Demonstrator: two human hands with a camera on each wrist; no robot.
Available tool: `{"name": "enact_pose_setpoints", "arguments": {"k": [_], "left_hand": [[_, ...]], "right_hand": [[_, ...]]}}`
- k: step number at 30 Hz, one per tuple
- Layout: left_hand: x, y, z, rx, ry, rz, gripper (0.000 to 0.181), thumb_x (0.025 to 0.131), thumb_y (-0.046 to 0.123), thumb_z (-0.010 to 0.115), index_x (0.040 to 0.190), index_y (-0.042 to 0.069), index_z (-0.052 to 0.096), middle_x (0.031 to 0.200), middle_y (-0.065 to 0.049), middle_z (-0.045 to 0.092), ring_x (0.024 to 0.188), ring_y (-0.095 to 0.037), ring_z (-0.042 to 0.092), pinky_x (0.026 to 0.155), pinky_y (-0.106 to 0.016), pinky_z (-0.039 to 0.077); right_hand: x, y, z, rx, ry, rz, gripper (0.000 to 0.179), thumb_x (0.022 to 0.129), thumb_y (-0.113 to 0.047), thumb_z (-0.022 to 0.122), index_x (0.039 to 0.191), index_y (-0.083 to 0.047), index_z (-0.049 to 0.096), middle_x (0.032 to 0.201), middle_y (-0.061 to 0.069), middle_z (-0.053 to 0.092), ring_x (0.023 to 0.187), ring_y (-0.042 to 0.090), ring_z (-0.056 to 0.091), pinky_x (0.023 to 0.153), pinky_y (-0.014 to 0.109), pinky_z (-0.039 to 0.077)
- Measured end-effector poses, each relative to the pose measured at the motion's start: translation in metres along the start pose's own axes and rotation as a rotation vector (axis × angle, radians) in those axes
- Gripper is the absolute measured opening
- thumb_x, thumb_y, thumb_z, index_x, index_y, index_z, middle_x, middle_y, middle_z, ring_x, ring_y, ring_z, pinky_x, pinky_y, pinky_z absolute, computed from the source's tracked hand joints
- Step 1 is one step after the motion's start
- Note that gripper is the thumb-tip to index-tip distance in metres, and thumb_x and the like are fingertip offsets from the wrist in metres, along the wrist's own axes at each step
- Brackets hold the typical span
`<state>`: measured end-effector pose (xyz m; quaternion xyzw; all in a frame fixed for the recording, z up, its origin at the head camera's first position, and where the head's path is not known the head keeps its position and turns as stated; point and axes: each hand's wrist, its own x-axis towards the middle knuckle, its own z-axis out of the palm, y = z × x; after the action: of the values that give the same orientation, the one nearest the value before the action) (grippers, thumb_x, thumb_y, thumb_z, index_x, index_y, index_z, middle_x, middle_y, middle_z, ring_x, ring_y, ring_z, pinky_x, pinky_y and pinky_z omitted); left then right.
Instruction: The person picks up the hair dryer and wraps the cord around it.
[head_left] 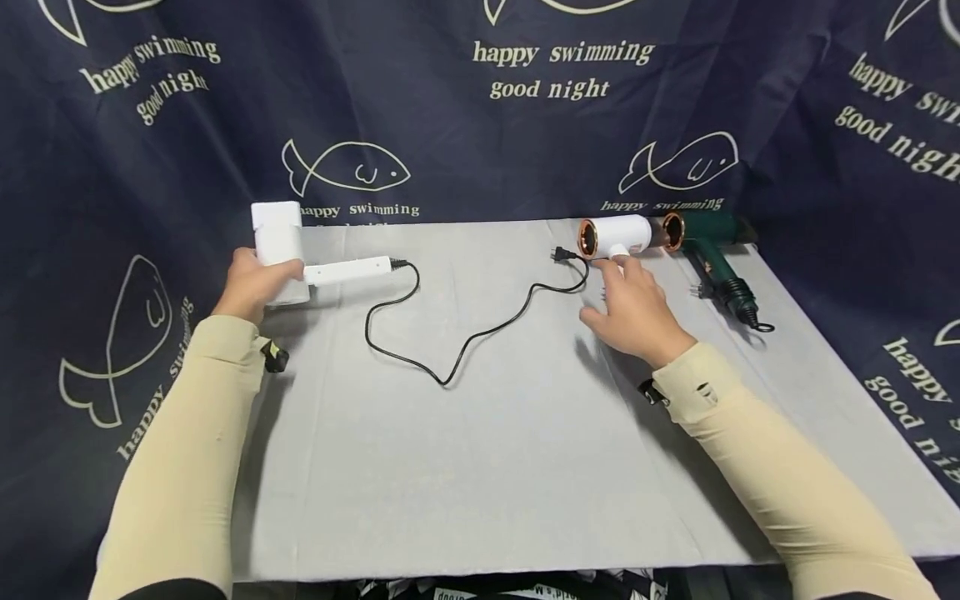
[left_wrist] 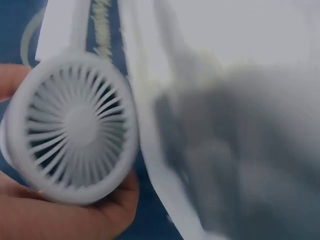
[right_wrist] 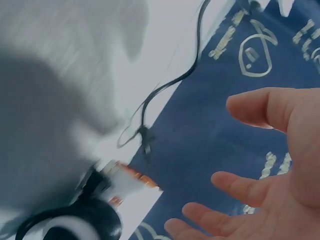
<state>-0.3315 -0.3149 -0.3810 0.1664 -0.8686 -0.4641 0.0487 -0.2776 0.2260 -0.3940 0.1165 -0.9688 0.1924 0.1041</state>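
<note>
My left hand (head_left: 251, 285) grips a white hair dryer (head_left: 277, 237) at the table's left back edge. Its handle (head_left: 348, 270) points right and ends in a black cord. In the left wrist view the round slatted grille (left_wrist: 80, 125) faces the camera, with fingers around the body. My right hand (head_left: 636, 312) reaches over a second white hair dryer (head_left: 630, 233) with copper trim, hiding most of its handle. The right wrist view shows that hand's fingers spread, with nothing between them. Whether its fingertips touch the dryer I cannot tell.
A black cord (head_left: 468, 342) winds across the grey table (head_left: 465, 483) to a plug (head_left: 562, 254) near the second dryer. A dark green hair dryer (head_left: 716, 250) lies at the back right. Dark blue printed cloth (head_left: 480, 158) hangs behind the table.
</note>
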Motion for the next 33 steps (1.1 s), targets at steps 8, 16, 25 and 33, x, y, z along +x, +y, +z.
{"name": "enact_pose_setpoints", "arguments": {"k": [8,16,25,33], "left_hand": [[-0.050,0.051,0.010,-0.205,0.033,0.206,0.083,0.078,0.011,0.073,0.148,0.006,0.030,0.134,-0.006,0.046,0.108,-0.017,0.052,0.083,-0.028,0.049],[-0.109,0.111,0.017,-0.424,0.014,0.533,0.078,0.072,-0.005,0.072,0.142,0.011,0.043,0.126,-0.001,0.054,0.109,-0.020,0.056,0.082,-0.033,0.051],[-0.157,0.145,0.032,-0.695,0.003,0.713,0.077,0.065,-0.004,0.078,0.136,0.011,0.052,0.122,-0.006,0.060,0.105,-0.028,0.061,0.081,-0.034,0.053],[-0.166,0.156,0.048,-0.903,-0.014,0.742,0.076,0.060,-0.009,0.076,0.132,0.005,0.055,0.118,-0.009,0.062,0.101,-0.028,0.063,0.081,-0.034,0.056]], "right_hand": [[-0.004,-0.037,-0.001,0.139,0.063,-0.198,0.079,0.092,-0.032,0.071,0.157,-0.004,0.037,0.156,0.023,0.042,0.143,0.042,0.040,0.119,0.058,0.030],[0.001,-0.078,-0.014,0.343,0.055,-0.250,0.081,0.099,-0.040,0.065,0.163,-0.010,0.026,0.160,0.015,0.039,0.147,0.030,0.040,0.121,0.052,0.032],[0.001,-0.111,-0.024,0.602,0.087,-0.322,0.058,0.100,-0.026,0.065,0.151,-0.012,0.040,0.147,0.009,0.052,0.139,0.026,0.054,0.116,0.051,0.042],[-0.009,-0.135,-0.017,0.653,0.054,-0.373,0.047,0.105,-0.021,0.058,0.148,-0.009,0.044,0.135,0.004,0.063,0.119,0.020,0.067,0.108,0.038,0.050]]}}
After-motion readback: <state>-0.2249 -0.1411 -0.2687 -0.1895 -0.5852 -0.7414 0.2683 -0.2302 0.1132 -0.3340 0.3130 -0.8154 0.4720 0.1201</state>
